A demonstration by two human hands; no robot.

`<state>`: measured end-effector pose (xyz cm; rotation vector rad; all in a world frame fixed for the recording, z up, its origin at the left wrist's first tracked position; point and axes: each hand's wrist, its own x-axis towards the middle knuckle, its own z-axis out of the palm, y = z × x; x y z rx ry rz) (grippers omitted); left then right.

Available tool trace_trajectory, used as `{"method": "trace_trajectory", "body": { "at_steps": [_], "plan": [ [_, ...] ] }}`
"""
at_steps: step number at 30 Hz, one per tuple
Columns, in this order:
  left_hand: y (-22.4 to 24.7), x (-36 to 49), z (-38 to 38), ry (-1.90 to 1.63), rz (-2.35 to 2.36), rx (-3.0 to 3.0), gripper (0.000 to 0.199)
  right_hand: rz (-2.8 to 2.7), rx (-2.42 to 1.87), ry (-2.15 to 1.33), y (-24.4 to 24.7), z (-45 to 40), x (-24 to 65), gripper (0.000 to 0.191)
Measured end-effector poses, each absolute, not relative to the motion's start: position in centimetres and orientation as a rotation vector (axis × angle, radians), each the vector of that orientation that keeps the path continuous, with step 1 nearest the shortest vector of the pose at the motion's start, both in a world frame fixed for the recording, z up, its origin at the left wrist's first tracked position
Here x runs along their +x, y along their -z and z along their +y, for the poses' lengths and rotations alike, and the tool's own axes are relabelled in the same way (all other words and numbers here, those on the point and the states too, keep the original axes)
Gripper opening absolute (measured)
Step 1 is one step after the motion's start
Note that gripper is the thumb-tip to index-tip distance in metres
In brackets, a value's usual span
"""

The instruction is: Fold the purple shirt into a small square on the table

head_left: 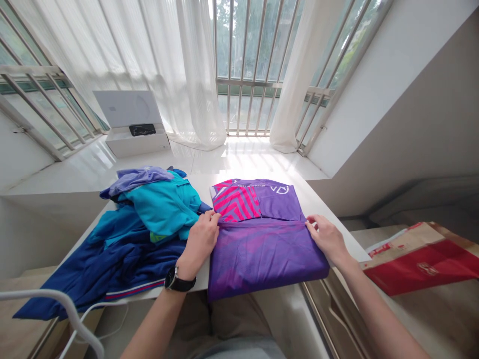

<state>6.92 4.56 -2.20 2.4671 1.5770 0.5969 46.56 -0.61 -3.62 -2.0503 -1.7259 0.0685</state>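
A purple garment (267,259) with a pink striped panel and white print lies on the white table (348,239), its near part folded up over the far part. The near edge hangs a little over the table's front. My left hand (202,237), with a black watch on the wrist, pinches the left end of the fold edge. At the right end of that edge, my right hand (325,237) pinches the same cloth between thumb and fingers. Beside my left hand is a loose pile of clothes, with a teal shirt (160,202) over dark blue cloth (127,264).
An open white box (136,144) with a black item stands on the window ledge at the back left. A red and beige paper bag (426,259) lies to the right, below the table. A white curved tube (56,296) crosses the lower left.
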Motion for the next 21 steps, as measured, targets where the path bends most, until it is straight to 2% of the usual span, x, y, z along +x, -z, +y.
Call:
{"method": "trace_trajectory", "body": {
  "at_steps": [3, 5, 9, 16, 21],
  "plan": [
    [3.1, 7.8, 2.2, -0.622, 1.407, 2.622, 0.034, -1.882, -1.866, 0.114, 4.9, -2.7, 44.8, 0.035],
    [4.2, 8.2, 1.1, -0.559, 1.32, 2.701, 0.047, -2.037, -1.777, 0.125, 6.4, -3.7, 44.1, 0.045],
    [6.0, 8.3, 0.8, -0.433, 1.295, 2.773, 0.063, -2.176, -1.869, 0.166, 9.1, -4.0, 44.0, 0.067],
    [5.5, 8.2, 3.1, -0.382, 1.345, 2.747, 0.062, -2.213, -1.93, 0.109, 8.7, -1.1, 44.2, 0.07],
    [4.0, 6.3, 0.2, -0.51, 1.208, 2.737, 0.063, -2.161, -1.752, 0.242, 8.6, -3.6, 45.2, 0.063]
  ]
}}
